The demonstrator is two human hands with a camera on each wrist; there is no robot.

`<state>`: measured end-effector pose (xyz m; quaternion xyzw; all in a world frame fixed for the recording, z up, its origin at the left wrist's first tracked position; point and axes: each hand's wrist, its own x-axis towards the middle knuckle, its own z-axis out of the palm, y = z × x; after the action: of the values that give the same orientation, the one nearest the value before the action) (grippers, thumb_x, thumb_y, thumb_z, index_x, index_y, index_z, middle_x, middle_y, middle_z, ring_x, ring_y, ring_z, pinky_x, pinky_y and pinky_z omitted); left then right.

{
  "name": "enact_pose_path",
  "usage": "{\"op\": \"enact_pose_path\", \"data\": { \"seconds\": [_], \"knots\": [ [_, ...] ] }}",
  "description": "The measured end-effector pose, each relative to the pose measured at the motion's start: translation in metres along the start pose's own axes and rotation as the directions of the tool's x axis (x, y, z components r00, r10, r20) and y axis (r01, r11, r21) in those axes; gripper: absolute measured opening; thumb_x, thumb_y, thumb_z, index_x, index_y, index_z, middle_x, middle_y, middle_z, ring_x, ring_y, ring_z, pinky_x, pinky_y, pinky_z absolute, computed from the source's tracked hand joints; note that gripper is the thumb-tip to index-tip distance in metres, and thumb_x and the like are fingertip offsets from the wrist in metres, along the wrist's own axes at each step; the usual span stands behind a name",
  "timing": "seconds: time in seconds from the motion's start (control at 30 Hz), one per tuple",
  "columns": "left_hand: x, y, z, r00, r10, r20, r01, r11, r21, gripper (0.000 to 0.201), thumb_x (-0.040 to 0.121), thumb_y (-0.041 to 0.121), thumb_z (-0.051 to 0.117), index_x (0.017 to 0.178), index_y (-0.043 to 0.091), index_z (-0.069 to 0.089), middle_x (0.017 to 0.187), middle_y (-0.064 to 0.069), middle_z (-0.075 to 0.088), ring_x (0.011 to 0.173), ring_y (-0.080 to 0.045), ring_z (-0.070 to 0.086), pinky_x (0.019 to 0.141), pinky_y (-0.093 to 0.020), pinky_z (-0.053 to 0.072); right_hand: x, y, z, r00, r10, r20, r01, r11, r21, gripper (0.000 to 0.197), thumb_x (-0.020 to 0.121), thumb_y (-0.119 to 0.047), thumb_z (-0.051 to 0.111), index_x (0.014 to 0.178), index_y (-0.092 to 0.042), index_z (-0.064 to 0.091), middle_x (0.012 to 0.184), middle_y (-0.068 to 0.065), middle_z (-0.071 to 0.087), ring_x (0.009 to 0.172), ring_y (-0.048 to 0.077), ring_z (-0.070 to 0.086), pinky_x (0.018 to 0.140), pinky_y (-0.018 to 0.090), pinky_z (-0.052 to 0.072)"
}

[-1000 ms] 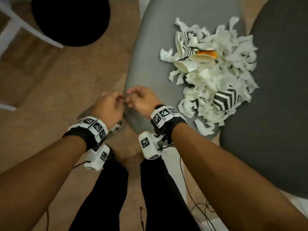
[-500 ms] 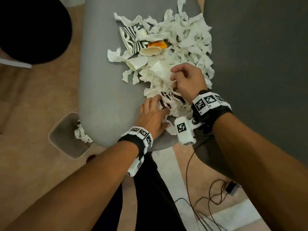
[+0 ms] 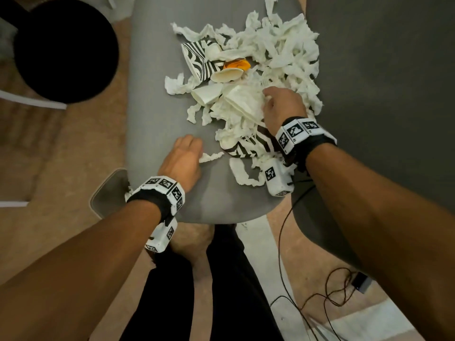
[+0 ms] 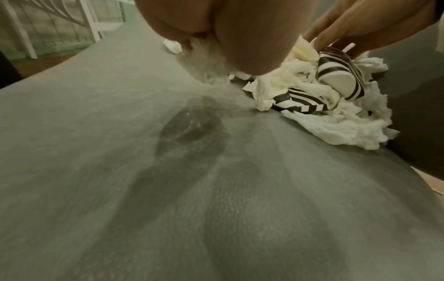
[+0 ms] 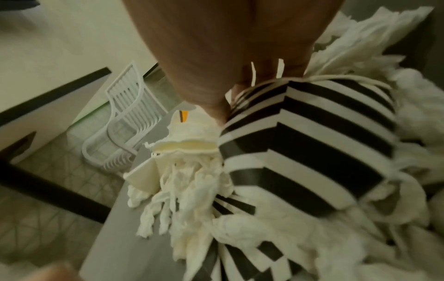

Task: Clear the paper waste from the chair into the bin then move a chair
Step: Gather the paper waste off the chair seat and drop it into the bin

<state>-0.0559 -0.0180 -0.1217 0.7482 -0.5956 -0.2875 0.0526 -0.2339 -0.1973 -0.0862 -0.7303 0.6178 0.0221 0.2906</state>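
Note:
A heap of torn white paper (image 3: 275,50) with crushed cups lies on the grey chair seat (image 3: 152,94). My right hand (image 3: 278,104) is sunk into the heap, fingers curled round white scraps, just above a black-and-white striped cup (image 3: 248,148). In the right wrist view the hand (image 5: 228,47) sits right over that striped cup (image 5: 312,133), with paper slips poking out between the fingers. My left hand (image 3: 183,156) hovers over bare seat left of the heap, pinching a white shred (image 3: 211,156). The left wrist view shows that shred (image 4: 261,89) hanging from the fingers.
A small grey bin (image 3: 108,190) with paper in it stands on the floor under the seat's front left edge. A dark chair (image 3: 394,94) adjoins on the right. A black round stool (image 3: 64,50) is at far left. A cable (image 3: 320,291) trails on the floor.
Both hands went from the bin at the seat's front edge up into the heap. Since half a second ago the left hand has drawn back left with a shred; the right stays in the pile.

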Motion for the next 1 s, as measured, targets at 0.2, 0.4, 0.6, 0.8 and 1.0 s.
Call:
{"op": "enact_pose_path", "data": {
  "seconds": [0.2,0.4,0.6,0.8,1.0],
  "knots": [
    [-0.013,0.021,0.019,0.999,0.033,0.011,-0.032,0.997,-0.069,0.04,0.086,0.047,0.057,0.115,0.02,0.051,0.111,-0.002,0.045,0.106,-0.018,0.043,0.084,-0.032,0.046,0.016,0.0,0.002,0.99,-0.014,-0.137,0.011,1.0,-0.024,0.021,0.085,-0.02,0.061,0.104,-0.027,0.065,0.146,0.003,0.039,0.138,0.027,0.035,0.111,0.043,0.036],
    [-0.001,0.048,0.04,0.926,0.32,0.199,-0.334,0.942,0.036,0.042,0.089,0.051,0.059,0.127,0.034,0.056,0.106,-0.002,0.042,0.101,-0.02,0.042,0.082,-0.034,0.047,0.038,-0.004,-0.001,0.988,-0.003,0.157,0.034,0.98,-0.194,0.044,0.09,-0.015,0.058,0.132,-0.028,0.057,0.134,0.014,0.058,0.121,0.037,0.058,0.102,0.039,0.049],
    [0.003,0.037,0.036,0.98,0.172,0.097,-0.165,0.983,-0.08,0.016,0.095,0.024,0.044,0.097,0.01,0.053,0.1,-0.003,0.041,0.091,-0.02,0.045,0.08,-0.039,0.049,0.037,-0.016,-0.011,0.991,-0.132,-0.012,0.131,0.987,-0.091,0.034,0.098,-0.012,0.042,0.13,-0.012,0.054,0.131,0.016,0.052,0.118,0.032,0.054,0.094,0.034,0.042],
    [0.003,0.011,0.008,0.999,0.035,0.042,-0.028,0.988,-0.15,0.01,0.098,0.017,0.037,0.094,0.013,0.045,0.096,-0.005,0.046,0.087,-0.021,0.044,0.081,-0.035,0.043,0.038,-0.023,-0.012,0.993,-0.097,-0.069,0.099,0.994,0.035,0.04,0.099,-0.036,0.046,0.124,-0.005,0.055,0.13,0.014,0.049,0.104,0.024,0.051,0.089,0.03,0.039],
    [0.001,-0.007,-0.001,0.998,-0.049,0.031,0.053,0.991,-0.124,0.009,0.097,0.019,0.036,0.09,0.017,0.042,0.094,0.001,0.04,0.084,-0.018,0.04,0.076,-0.033,0.041,0.056,-0.016,0.001,0.972,-0.012,0.233,0.047,0.988,-0.147,0.055,0.092,-0.03,0.066,0.144,-0.025,0.049,0.141,0.013,0.054,0.121,0.035,0.058,0.101,0.038,0.049]
  ]
}}
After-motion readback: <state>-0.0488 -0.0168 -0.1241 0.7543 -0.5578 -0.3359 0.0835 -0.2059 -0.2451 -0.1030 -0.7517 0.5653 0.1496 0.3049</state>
